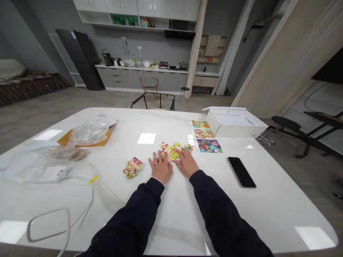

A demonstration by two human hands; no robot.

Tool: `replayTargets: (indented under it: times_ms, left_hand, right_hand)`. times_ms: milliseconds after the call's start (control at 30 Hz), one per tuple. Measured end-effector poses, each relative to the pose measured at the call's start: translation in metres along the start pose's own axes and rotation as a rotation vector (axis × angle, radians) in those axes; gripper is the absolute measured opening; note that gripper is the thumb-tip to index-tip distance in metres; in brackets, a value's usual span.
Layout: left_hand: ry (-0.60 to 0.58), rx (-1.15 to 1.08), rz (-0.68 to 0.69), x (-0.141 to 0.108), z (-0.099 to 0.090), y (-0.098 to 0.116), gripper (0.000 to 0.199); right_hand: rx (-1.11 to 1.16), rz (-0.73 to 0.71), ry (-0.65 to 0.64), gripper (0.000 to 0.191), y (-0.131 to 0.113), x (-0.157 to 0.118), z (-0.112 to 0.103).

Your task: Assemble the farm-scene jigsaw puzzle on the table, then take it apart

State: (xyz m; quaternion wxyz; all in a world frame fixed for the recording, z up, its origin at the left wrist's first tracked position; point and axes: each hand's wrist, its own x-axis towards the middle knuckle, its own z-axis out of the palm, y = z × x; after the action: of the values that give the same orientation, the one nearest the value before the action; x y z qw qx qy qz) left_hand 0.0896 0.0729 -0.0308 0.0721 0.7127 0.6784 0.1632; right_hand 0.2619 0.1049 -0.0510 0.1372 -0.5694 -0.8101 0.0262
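Colourful jagged puzzle pieces [174,152] under two spread hands, glossy white table [177,214]

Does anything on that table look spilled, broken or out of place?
Nothing looks spilled or broken. The crumpled clear plastic on the left looks a bit untidy, as does the loosely looped white cable. The puzzle pieces lie jumbled under both hands.

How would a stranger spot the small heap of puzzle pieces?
On the big glossy white table, find the left hand in its dark sleeve. Just left of it sits a small heap of multicoloured puzzle pieces; unlike the spread-out pieces under the fingers, it is piled up and untouched.
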Motion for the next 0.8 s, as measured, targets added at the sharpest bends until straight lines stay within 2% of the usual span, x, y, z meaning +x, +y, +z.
replayTargets:
  times_ms: [100, 167, 233, 333, 367, 433, 533, 600, 667, 733, 800]
  left_hand:
    - [0.011, -0.068, -0.04, 0.025, 0.0, 0.0, 0.06]
    - [0.048, -0.116, -0.016, 0.031, -0.004, 0.0, 0.057]
    - [0.109, -0.153, 0.073, 0.025, -0.012, 0.001, 0.053]
    - [0.191, -0.23, 0.252, -0.005, -0.037, -0.004, 0.045]
    - [0.211, -0.265, 0.283, -0.017, -0.047, -0.009, 0.043]
    - [0.284, -0.278, 0.262, -0.037, -0.067, -0.029, 0.04]
    - [0.404, -0.197, 0.087, -0.045, -0.089, -0.075, 0.049]
    - [0.323, -0.128, 0.039, -0.041, -0.093, -0.106, 0.063]
    - [0.205, -0.126, 0.05, -0.035, -0.088, -0.128, 0.065]
    - [0.133, -0.168, 0.087, -0.034, -0.079, -0.138, 0.058]
    - [0.139, -0.21, 0.092, -0.036, -0.069, -0.138, 0.049]
  right_hand:
    - [0.034, 0.032, 0.02, 0.067, 0.003, 0.022, 0.007]
    - [0.045, 0.05, 0.049, 0.065, 0.004, 0.03, 0.008]
    - [0.054, 0.043, 0.094, 0.064, 0.004, 0.033, 0.007]
    - [0.088, -0.006, 0.188, 0.061, 0.001, 0.031, 0.0]
    - [0.109, -0.023, 0.223, 0.059, -0.002, 0.029, -0.003]
    - [0.162, -0.057, 0.284, 0.054, -0.01, 0.026, -0.008]
    - [0.239, -0.129, 0.353, 0.049, -0.029, 0.022, -0.014]
    - [0.272, -0.182, 0.382, 0.048, -0.041, 0.02, -0.016]
    - [0.278, -0.214, 0.39, 0.047, -0.05, 0.018, -0.017]
    - [0.244, -0.206, 0.366, 0.049, -0.056, 0.016, -0.017]
    - [0.177, -0.163, 0.313, 0.056, -0.059, 0.013, -0.017]
